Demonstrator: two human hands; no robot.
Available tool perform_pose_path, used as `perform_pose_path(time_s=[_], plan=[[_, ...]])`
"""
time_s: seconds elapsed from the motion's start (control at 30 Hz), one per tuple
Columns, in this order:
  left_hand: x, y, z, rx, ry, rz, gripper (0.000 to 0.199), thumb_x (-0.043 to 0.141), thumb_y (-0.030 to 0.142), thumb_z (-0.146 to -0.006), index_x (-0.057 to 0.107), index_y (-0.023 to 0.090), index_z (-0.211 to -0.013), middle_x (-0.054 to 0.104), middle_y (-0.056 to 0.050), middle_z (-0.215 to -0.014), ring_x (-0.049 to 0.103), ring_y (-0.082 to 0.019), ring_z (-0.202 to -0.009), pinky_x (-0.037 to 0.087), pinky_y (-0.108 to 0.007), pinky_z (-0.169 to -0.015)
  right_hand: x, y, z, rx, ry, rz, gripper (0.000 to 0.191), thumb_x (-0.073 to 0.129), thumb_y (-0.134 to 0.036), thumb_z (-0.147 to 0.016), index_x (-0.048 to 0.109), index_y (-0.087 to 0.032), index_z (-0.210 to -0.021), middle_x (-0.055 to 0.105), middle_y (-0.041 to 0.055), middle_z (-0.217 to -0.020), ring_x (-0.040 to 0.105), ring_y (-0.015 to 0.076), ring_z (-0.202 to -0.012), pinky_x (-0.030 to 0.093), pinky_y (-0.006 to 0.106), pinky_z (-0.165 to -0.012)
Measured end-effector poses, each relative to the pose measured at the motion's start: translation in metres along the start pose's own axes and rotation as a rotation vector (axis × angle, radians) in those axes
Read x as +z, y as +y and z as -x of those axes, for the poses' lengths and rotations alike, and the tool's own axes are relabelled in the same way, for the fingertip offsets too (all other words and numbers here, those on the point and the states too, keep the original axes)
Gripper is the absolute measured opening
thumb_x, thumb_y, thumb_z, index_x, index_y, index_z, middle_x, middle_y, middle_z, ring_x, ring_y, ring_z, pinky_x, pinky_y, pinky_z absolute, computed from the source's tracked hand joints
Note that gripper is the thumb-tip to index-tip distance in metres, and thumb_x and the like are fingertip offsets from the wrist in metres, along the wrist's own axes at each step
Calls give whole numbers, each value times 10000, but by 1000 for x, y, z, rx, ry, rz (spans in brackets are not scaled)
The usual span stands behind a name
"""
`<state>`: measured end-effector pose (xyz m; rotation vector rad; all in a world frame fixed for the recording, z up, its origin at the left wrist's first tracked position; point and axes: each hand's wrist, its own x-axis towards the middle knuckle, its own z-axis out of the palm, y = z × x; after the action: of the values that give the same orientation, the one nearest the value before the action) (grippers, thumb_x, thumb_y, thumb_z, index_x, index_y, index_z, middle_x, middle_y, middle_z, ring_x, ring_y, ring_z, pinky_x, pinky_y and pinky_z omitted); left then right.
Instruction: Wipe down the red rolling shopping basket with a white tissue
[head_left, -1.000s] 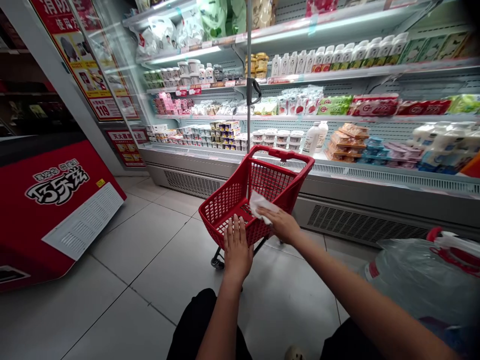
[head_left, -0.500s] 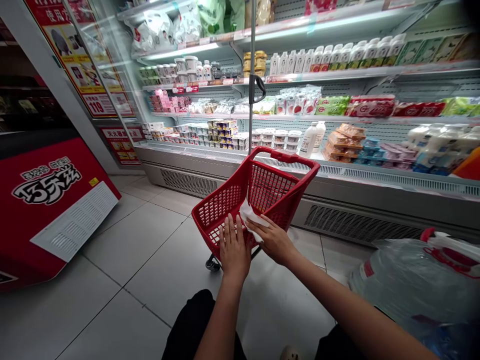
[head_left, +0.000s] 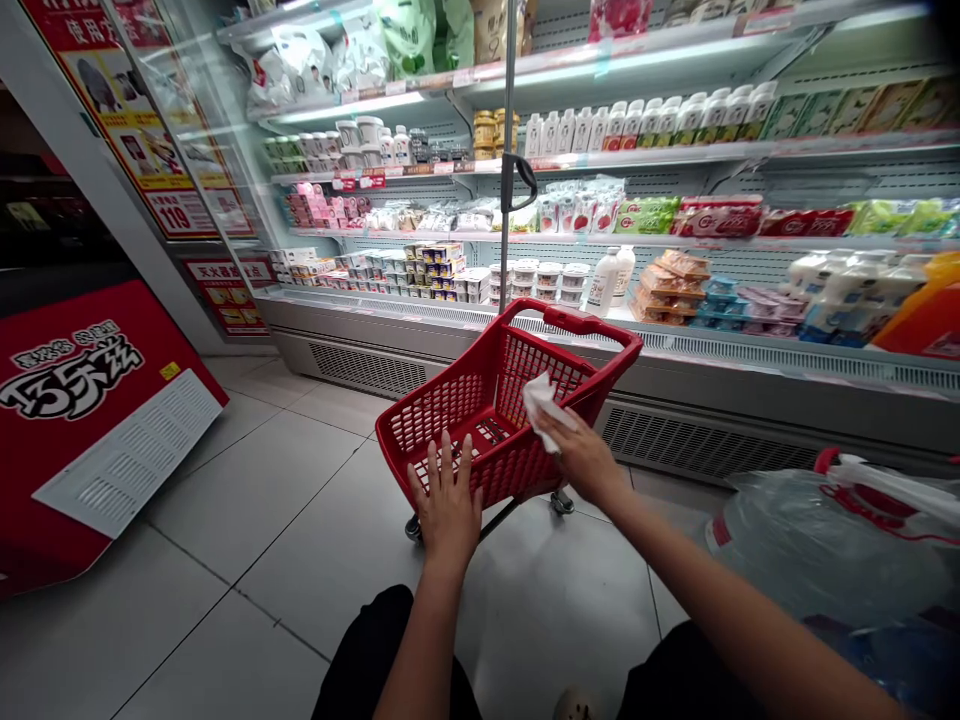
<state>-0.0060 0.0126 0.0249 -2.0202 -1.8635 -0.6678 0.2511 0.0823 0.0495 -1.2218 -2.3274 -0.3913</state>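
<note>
A small red plastic shopping cart (head_left: 442, 412) on wheels stands on the tiled floor in front of me. My left hand (head_left: 446, 500) lies flat with spread fingers against the cart's near rim. My right hand (head_left: 581, 455) holds a crumpled white cloth (head_left: 541, 397) pressed on the cart's right side rim, below the red handle (head_left: 581, 322). The basket looks empty inside.
A chilled display case (head_left: 675, 360) with yogurt, milk bottles and packets runs behind the cart. A red freezer cabinet (head_left: 90, 420) stands at left. A large clear water jug (head_left: 825, 545) with a red cap lies at right. A metal pole (head_left: 510, 150) rises behind the cart.
My right hand has slid the white cloth from the near rim to the right side rim. The cart has turned a little and my left hand has shifted left along the rim.
</note>
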Motion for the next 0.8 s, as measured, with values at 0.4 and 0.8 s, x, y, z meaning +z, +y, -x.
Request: perform_pose_path(time_s=[0.4, 0.8], plan=[[-2, 3, 1, 88, -30, -18, 854, 652, 343, -928, 193, 441, -1641, 219, 11, -1739, 92, -346, -1622, -51, -749, -1233, -16, 47, 6, -29, -2, 19, 747, 477, -62, -912, 373, -268, -1622, 482, 11, -1611, 445, 233, -1491, 281, 507, -1296], [-1, 10, -4, 77, -26, 58, 713, 611, 224, -898, 439, 413, -1564, 252, 19, -1729, 166, -336, -1612, 2, -708, -1268, 6, -20, 3, -185, -52, -144, 858, 514, -13, -837, 310, -224, -1643, 404, 54, -1664, 324, 234, -1556, 333, 489, -1274]])
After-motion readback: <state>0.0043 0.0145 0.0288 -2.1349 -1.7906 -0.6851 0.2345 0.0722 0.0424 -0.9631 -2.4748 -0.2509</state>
